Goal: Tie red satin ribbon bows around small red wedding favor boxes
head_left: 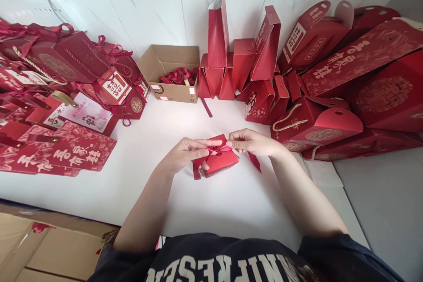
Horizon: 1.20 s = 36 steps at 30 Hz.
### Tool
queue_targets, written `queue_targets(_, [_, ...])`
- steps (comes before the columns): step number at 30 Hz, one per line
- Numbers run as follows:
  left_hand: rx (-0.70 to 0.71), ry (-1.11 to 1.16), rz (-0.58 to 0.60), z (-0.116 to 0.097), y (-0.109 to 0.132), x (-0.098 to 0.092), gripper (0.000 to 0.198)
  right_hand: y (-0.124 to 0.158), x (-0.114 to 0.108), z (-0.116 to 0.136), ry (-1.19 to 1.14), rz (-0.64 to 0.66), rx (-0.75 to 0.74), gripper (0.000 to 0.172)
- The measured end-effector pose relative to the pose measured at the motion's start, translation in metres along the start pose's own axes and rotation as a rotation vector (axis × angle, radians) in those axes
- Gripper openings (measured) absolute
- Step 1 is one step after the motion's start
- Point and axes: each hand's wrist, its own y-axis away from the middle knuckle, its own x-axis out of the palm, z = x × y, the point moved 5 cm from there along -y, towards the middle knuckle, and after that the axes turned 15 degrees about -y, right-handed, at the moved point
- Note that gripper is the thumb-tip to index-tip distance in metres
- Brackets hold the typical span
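A small red gift box rests on the white tabletop in front of me, with a dark pink ribbon across its top. The ribbon is crossed or looped at the box's middle, and its tails hang off to both sides. From the left, my left hand closes over the box's edge and the ribbon there, thumb and fingers on it. My right hand pinches the ribbon at the box's right side. Whether the ribbon is fully knotted, I cannot tell.
An open cardboard box holding ribbons stands by the wall. Several red gift boxes stand to its right, and larger red boxes pile up at the right. Red bags and boxes crowd the left side. Cartons lie below the table's front edge.
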Motion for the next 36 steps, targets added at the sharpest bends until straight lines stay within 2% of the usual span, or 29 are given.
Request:
queue_targets(4, [-0.02, -0.045, -0.018, -0.001, -0.001, 0.002, 0.036, -0.002, 0.004, 0.0, -0.024, 0.026, -0.01, 0.042])
queue_targets(9, [-0.051, -0.115, -0.103, -0.002, -0.003, -0.001, 0.027, -0.005, 0.008, -0.001, -0.046, 0.041, -0.036, 0.04])
queue_targets(14, [-0.007, -0.284, -0.135, -0.018, -0.003, -0.006, 0.024, -0.008, 0.006, -0.001, -0.132, -0.022, -0.097, 0.035])
queue_targets(16, [0.054, -0.359, -0.237, -0.025, -0.003, -0.01, 0.024, -0.007, 0.004, 0.001, -0.137, -0.09, -0.145, 0.035])
queue_targets(19, [0.168, -0.368, -0.498, -0.025, -0.001, -0.012, 0.022, -0.007, 0.004, 0.004, -0.068, -0.236, -0.222, 0.037])
queue_targets(21, [0.212, -0.233, -0.636, -0.015, -0.002, -0.007, 0.02, -0.008, 0.007, 0.002, -0.029, -0.344, -0.265, 0.039])
queue_targets(24, [0.222, 0.133, -0.73, 0.008, -0.008, 0.007, 0.02, -0.01, 0.014, -0.006, -0.025, -0.571, -0.353, 0.038])
queue_targets(27, [0.264, 0.342, -0.74, 0.019, -0.014, 0.019, 0.02, -0.007, 0.023, -0.013, -0.009, -0.813, -0.469, 0.036])
queue_targets(31, [0.271, 0.342, -0.69, 0.018, -0.019, 0.023, 0.019, -0.007, 0.029, -0.018, -0.003, -0.912, -0.525, 0.036])
queue_targets(34, [0.271, 0.196, -0.668, 0.011, -0.018, 0.015, 0.019, -0.009, 0.022, -0.017, -0.037, -0.869, -0.511, 0.036])
queue_targets(36, [0.288, 0.03, -0.646, 0.004, -0.016, 0.008, 0.018, -0.013, 0.016, -0.015, -0.105, -0.725, -0.444, 0.036])
